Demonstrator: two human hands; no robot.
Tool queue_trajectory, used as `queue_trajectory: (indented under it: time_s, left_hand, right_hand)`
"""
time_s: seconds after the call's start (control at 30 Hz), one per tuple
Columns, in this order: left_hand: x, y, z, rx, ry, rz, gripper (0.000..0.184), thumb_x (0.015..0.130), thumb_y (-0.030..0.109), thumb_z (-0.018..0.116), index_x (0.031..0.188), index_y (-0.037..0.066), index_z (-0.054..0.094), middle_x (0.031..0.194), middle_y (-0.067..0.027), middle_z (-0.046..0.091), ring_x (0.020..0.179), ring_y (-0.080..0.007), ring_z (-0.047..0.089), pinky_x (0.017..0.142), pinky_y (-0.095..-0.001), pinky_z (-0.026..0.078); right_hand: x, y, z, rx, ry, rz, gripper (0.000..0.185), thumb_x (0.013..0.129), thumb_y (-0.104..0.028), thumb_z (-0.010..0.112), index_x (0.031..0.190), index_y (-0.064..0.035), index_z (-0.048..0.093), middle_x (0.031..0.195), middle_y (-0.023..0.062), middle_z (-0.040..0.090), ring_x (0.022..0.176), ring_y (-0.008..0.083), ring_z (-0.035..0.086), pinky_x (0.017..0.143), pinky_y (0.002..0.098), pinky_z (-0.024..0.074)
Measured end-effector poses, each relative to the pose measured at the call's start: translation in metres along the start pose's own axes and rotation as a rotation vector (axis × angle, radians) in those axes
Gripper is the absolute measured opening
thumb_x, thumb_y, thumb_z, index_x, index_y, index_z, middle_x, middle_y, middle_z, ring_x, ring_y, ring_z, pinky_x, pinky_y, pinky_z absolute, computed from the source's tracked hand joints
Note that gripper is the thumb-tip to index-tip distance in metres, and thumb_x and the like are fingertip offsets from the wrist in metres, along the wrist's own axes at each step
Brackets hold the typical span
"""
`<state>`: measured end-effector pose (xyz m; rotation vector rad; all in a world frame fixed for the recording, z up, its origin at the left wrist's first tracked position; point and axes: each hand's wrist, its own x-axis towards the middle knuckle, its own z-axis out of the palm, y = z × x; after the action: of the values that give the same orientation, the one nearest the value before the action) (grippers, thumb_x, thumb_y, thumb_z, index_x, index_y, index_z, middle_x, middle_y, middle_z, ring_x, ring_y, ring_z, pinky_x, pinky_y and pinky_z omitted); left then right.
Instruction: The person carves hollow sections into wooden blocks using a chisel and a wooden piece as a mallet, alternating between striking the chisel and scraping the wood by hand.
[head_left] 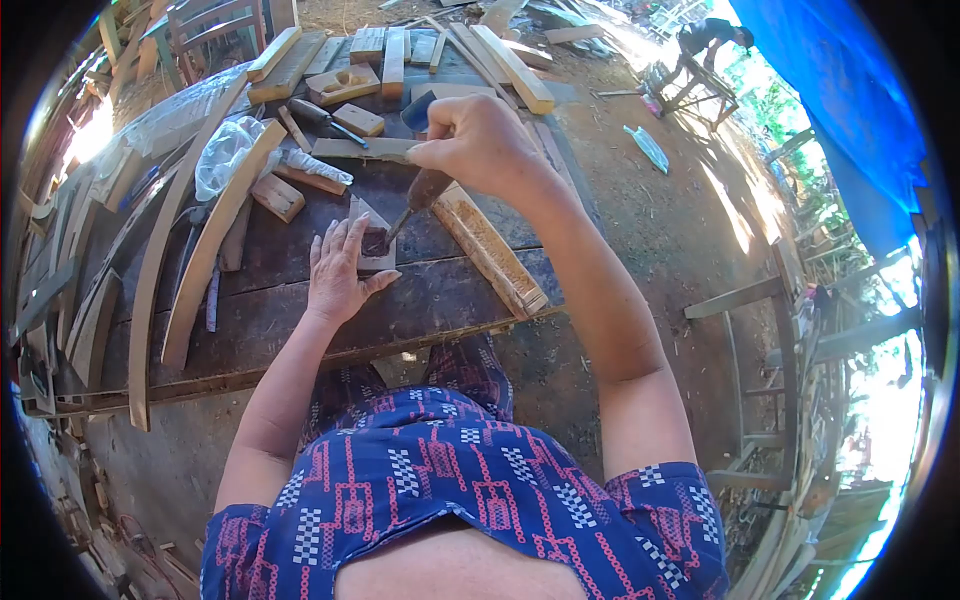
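My left hand [338, 275] lies with spread fingers against a small wood block [378, 262] on the dark table. A dark recess shows in the block's top, partly covered by my fingers. My right hand [490, 150] is closed round the upper handle of a chisel [427, 190], which leans so that its blade reaches down into the recess. Just left of the right fingers is a thin brownish strip [365, 149]; I cannot tell whether they touch it. A squared wood piece with a rough groove [488, 250] lies to the right of the block.
Wood blocks [350, 82] and boards cover the far side of the table [285, 315]. Long curved pieces [215, 240] and a clear plastic bag [228, 155] are at left. Another person [708, 45] bends over a wooden stand at far right, near a blue tarp [850, 90].
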<state>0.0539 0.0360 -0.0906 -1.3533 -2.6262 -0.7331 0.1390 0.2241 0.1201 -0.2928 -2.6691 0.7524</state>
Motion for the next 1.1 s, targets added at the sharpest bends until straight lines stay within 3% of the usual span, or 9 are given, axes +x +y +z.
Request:
queue_trajectory:
  time_s: [0.13,0.33,0.5,0.63,0.7,0.77,0.83,0.9,1.1]
  left_hand:
    - [-0.001,0.000,0.002,0.002,-0.011,-0.013,0.089,0.074,0.050,0.071,0.144,0.013,0.030,0.142,-0.0203,0.039,0.136,-0.0371,0.031,0.112,-0.0484,0.019]
    - [0.000,-0.002,0.008,-0.002,-0.010,-0.021,0.089,0.074,0.050,0.071,0.144,0.013,0.030,0.141,-0.0198,0.039,0.136,-0.0366,0.030,0.113,-0.0489,0.019]
    - [-0.001,-0.008,0.012,0.002,-0.003,-0.008,0.090,0.074,0.055,0.069,0.144,0.013,0.030,0.142,-0.0188,0.038,0.137,-0.0360,0.028,0.113,-0.0487,0.018]
    - [0.000,-0.005,0.011,0.015,0.005,0.001,0.091,0.074,0.057,0.068,0.144,0.013,0.030,0.142,-0.0176,0.038,0.137,-0.0353,0.028,0.114,-0.0493,0.017]
    - [0.000,-0.005,0.012,0.005,-0.005,-0.018,0.091,0.074,0.057,0.068,0.144,0.013,0.030,0.142,-0.0174,0.038,0.137,-0.0351,0.028,0.114,-0.0496,0.017]
    - [0.000,-0.005,0.013,0.020,0.007,-0.014,0.090,0.074,0.051,0.071,0.144,0.013,0.029,0.141,-0.0144,0.039,0.136,-0.0362,0.030,0.113,-0.0502,0.019]
    - [-0.001,-0.002,0.010,0.011,0.001,-0.023,0.090,0.074,0.054,0.069,0.144,0.013,0.030,0.141,-0.0154,0.039,0.136,-0.0351,0.030,0.113,-0.0497,0.018]
    - [0.001,0.000,0.008,0.008,0.005,-0.035,0.090,0.074,0.057,0.068,0.143,0.013,0.030,0.140,-0.0164,0.039,0.136,-0.0341,0.029,0.114,-0.0492,0.017]
    - [-0.003,-0.005,0.011,0.000,0.006,-0.055,0.090,0.073,0.056,0.068,0.143,0.014,0.031,0.141,-0.0165,0.040,0.136,-0.0339,0.030,0.113,-0.0498,0.016]
  right_hand:
    - [-0.006,0.019,0.002,0.058,0.059,-0.005,0.021,0.064,-0.022,0.070,0.066,-0.0027,0.062,0.062,0.0140,0.061,0.063,0.0295,0.062,0.063,0.0381,0.0482]
    - [-0.012,0.016,-0.001,0.246,0.029,0.223,0.017,0.066,-0.019,0.068,0.068,-0.0034,0.065,0.064,0.0142,0.064,0.064,0.0297,0.063,0.062,0.0388,0.0493]
    - [-0.010,-0.064,0.041,-0.327,-0.017,-0.130,0.016,0.068,-0.016,0.060,0.077,-0.0089,0.071,0.080,0.0172,0.068,0.082,0.0317,0.068,0.073,0.0401,0.0531]
    - [0.006,-0.060,0.049,-0.334,0.047,-0.201,0.016,0.067,-0.019,0.058,0.072,-0.0065,0.067,0.073,0.0153,0.066,0.079,0.0319,0.066,0.073,0.0417,0.0509]
    - [0.013,-0.046,0.033,-0.292,0.018,-0.023,0.018,0.066,-0.021,0.060,0.072,-0.0060,0.067,0.071,0.0141,0.066,0.072,0.0295,0.066,0.072,0.0397,0.0516]
    - [0.017,-0.016,0.015,-0.198,0.024,0.050,0.016,0.067,-0.021,0.064,0.070,-0.0056,0.065,0.066,0.0096,0.065,0.063,0.0228,0.065,0.061,0.0348,0.0518]
    - [0.009,0.019,0.001,0.193,0.022,0.227,0.013,0.068,-0.016,0.068,0.073,-0.0041,0.067,0.065,0.0088,0.064,0.059,0.0183,0.064,0.057,0.0305,0.0531]
    - [-0.005,0.042,-0.007,0.298,0.042,0.244,0.018,0.069,-0.018,0.071,0.069,-0.0014,0.064,0.059,0.0041,0.058,0.050,0.0115,0.057,0.047,0.0254,0.0488]
    - [-0.060,0.085,0.005,0.439,0.204,0.408,0.020,0.074,-0.019,0.069,0.070,-0.0007,0.064,0.059,0.0033,0.057,0.048,0.0103,0.054,0.044,0.0239,0.0445]
